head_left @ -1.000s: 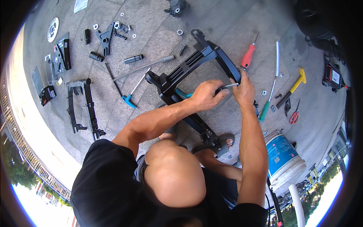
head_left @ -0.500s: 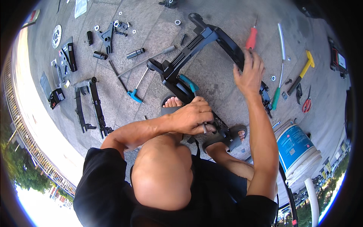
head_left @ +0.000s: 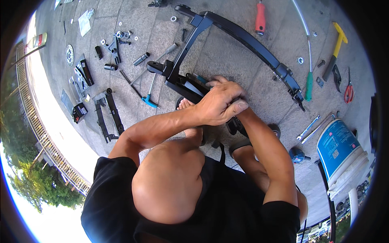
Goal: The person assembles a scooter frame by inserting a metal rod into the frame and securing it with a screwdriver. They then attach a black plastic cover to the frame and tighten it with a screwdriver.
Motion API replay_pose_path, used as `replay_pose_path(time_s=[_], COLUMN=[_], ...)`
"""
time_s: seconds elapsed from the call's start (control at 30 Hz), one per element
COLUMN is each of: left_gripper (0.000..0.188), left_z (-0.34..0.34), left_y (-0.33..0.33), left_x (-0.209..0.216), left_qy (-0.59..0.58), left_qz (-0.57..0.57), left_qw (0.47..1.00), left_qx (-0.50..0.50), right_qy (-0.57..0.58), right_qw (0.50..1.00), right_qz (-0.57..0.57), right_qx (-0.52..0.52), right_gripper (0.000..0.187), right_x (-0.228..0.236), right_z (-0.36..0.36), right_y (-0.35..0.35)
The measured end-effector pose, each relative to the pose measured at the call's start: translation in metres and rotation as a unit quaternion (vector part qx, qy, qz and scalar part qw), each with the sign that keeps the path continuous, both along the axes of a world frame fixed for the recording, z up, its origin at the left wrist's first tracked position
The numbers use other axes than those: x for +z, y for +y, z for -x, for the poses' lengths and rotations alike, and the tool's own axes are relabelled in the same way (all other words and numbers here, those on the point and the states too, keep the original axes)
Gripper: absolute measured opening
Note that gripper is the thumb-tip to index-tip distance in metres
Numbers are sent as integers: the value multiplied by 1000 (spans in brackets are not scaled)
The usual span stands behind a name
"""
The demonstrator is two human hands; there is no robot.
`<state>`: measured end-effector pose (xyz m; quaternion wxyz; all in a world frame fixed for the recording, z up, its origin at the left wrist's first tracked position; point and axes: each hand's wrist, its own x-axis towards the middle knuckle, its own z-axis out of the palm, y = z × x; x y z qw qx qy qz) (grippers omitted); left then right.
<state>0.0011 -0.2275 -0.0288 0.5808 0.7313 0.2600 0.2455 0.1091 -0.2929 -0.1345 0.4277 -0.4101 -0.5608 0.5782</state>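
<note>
A large black forked frame part (head_left: 239, 34), perhaps a swingarm, stands between my feet, tilted, with one long arm reaching to the right. My left hand (head_left: 221, 103) is closed at its near left end, fingers curled and thumb on top; what it grips is hidden. Behind it my right hand (head_left: 221, 80) shows only bent fingertips, with its wrist crossing under the left hand. By those fingers a teal tool handle (head_left: 198, 78) shows in part. Left of the part lie a blue T-handle hex key (head_left: 149, 101) and a long socket wrench (head_left: 166, 50).
Left lie a smaller black fork (head_left: 113, 111), a bracket (head_left: 114, 50), sockets (head_left: 141, 59) and a brake disc (head_left: 69, 55). Right are a red screwdriver (head_left: 260, 20), a green-handled tool (head_left: 309, 87), a yellow hammer (head_left: 336, 48), red pliers (head_left: 349, 93), spanners (head_left: 308, 127) and a blue-white bucket (head_left: 338, 143).
My right hand has left the frame part's far arm and come in to the middle, behind my left hand. The left hand has shifted up and right. The whole view has turned slightly.
</note>
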Motion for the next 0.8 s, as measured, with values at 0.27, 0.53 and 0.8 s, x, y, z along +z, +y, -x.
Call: replay_pose_path(time_s=[0.27,0.53,0.8], left_gripper=[29,31,27], left_z=[63,116,96], left_y=[57,75,75], left_x=[2,-23,-15], left_qy=[114,364,424], left_qz=[2,-76,-108], left_qw=[934,896,884], left_qx=[339,244,166], right_qy=[-149,-119,-78], right_qw=[978,986,987], right_qz=[143,115,140], right_qx=[-28,-2,-8], right_gripper=[18,20,20], right_x=[-3,-8,-16], right_z=[-4,3,10], right_y=[37,61,63])
